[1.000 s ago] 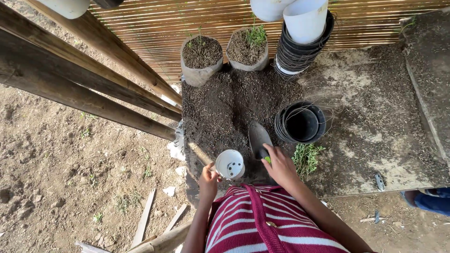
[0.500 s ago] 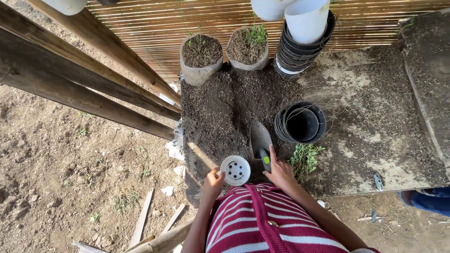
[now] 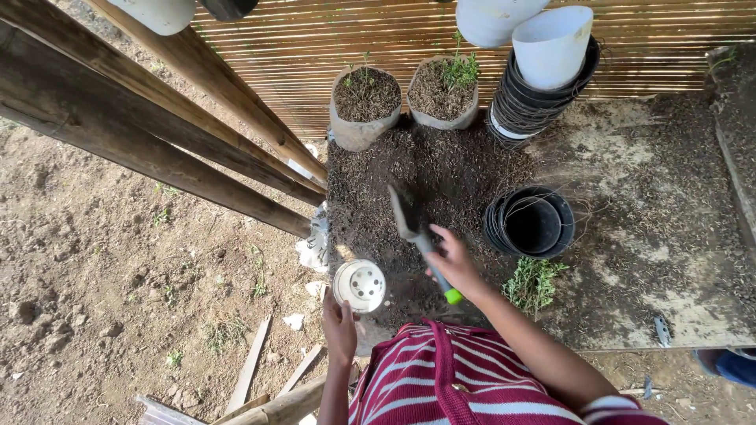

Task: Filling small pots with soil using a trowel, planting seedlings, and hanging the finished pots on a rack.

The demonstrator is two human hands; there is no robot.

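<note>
Open soil heap (image 3: 409,177) mid-worktop (image 3: 669,236), reachable from the near edge. Far side blocked by two soil-filled bags (image 3: 365,106), tall black pot stack (image 3: 535,102). Nested black pots (image 3: 531,224) and green sprigs (image 3: 534,282) crowd the right. Slanted wooden poles (image 3: 157,134) wall off the left.

Soil heap (image 3: 394,189) covers the worktop's (image 3: 669,260) left half. Two filled grow bags (image 3: 366,106) sit at the back edge, a leaning pot stack (image 3: 543,86) to their right, nested pots (image 3: 531,223) mid-worktop, seedlings (image 3: 534,282) in front of those.
</note>
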